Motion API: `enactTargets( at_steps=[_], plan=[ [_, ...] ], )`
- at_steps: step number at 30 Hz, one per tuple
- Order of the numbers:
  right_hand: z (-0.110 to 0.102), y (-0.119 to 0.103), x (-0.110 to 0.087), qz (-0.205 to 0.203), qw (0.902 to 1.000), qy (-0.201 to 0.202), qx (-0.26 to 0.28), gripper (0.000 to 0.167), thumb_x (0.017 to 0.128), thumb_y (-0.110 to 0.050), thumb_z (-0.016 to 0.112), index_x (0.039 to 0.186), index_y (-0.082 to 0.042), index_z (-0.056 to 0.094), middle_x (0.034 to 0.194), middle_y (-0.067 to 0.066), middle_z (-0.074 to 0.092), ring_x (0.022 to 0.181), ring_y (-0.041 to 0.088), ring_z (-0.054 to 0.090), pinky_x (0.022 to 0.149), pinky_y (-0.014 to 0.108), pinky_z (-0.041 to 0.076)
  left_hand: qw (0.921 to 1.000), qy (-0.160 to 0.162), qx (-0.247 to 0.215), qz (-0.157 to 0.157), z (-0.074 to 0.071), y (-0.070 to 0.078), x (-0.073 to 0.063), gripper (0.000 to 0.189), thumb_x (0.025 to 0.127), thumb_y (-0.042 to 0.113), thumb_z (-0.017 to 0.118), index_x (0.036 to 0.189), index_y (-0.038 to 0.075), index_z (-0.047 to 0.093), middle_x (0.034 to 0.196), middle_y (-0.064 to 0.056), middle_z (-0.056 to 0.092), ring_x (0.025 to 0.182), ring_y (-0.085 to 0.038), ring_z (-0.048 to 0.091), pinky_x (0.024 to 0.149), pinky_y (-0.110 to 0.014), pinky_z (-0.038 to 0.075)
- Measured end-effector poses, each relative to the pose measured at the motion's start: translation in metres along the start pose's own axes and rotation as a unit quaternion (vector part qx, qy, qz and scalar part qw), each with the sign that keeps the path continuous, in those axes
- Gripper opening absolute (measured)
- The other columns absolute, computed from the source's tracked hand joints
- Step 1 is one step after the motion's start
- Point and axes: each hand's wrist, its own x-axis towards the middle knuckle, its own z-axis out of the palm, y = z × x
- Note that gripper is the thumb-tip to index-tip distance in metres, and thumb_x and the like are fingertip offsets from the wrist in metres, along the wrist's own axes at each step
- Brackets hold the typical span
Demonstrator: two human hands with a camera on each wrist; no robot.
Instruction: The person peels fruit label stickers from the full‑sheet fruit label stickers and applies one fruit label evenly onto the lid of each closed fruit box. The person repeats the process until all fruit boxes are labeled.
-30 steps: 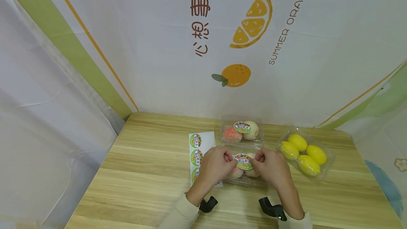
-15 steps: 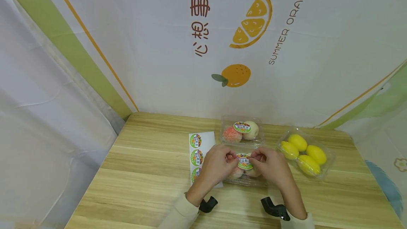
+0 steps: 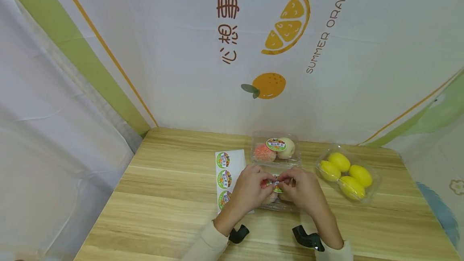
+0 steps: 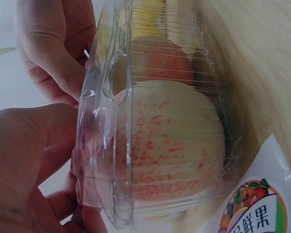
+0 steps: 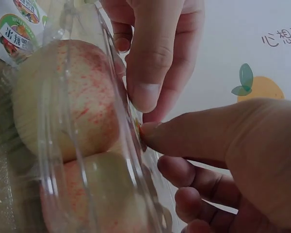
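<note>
The right hand (image 3: 306, 186) presses its thumb onto a round label (image 3: 277, 189), the other fingers loosely bent and a narrow gap between thumb and forefinger. The left hand (image 3: 250, 188) meets it from the opposite side, thumb on the lid at the label; its forefinger is partly hidden, so I cannot tell whether the two pinch anything. The label sits on top of a clear plastic box (image 3: 279, 205), between the two hands. Inside are two peaches (image 4: 182, 141), pale with red flecks, side by side. Just left of the box, partly under the left hand, a white sheet (image 3: 237, 160) carries a column of similar labels. Behind it stands another clear box (image 3: 297, 160) with one red peach (image 3: 265, 153), one pale peach (image 3: 288, 150) and a label on its lid. To the right a third box (image 3: 373, 180) holds four yellow lemons (image 3: 364, 176). Everything rests on a wooden worktop (image 3: 163, 180), backed by a white cloth (image 3: 181, 71) printed with oranges and lettering.
</note>
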Motion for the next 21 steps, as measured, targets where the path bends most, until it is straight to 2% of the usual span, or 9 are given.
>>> enactTargets(
  at_steps=[13, 21],
  plan=[
    [-0.0054, 0.0026, -0.0022, 0.023, 0.9995, -0.018, -0.010, 0.012, 0.089, -0.005, 0.089, 0.091, -0.014, 0.082, 0.083, -0.008, 0.064, 0.071, 0.011, 0.054, 0.063, 0.028, 0.047, 0.9999, 0.003, 0.007, -0.014, -0.0020, -0.0013, 0.0009, 0.008, 0.090, 0.015, 0.089, 0.098, 0.016, 0.088, 0.085, 0.006, 0.065, 0.083, -0.010, 0.052, 0.072, -0.022, 0.041],
    [-0.0095, 0.0064, -0.0030, 0.025, 0.9995, -0.017, -0.001, 0.012, 0.088, -0.004, 0.089, 0.090, -0.014, 0.082, 0.081, -0.008, 0.063, 0.072, 0.012, 0.055, 0.063, 0.029, 0.047, 0.9995, 0.001, 0.014, -0.029, -0.0038, -0.0037, 0.0009, 0.005, 0.091, 0.018, 0.089, 0.096, 0.019, 0.088, 0.090, 0.007, 0.070, 0.085, -0.011, 0.056, 0.073, -0.022, 0.041]
  ],
)
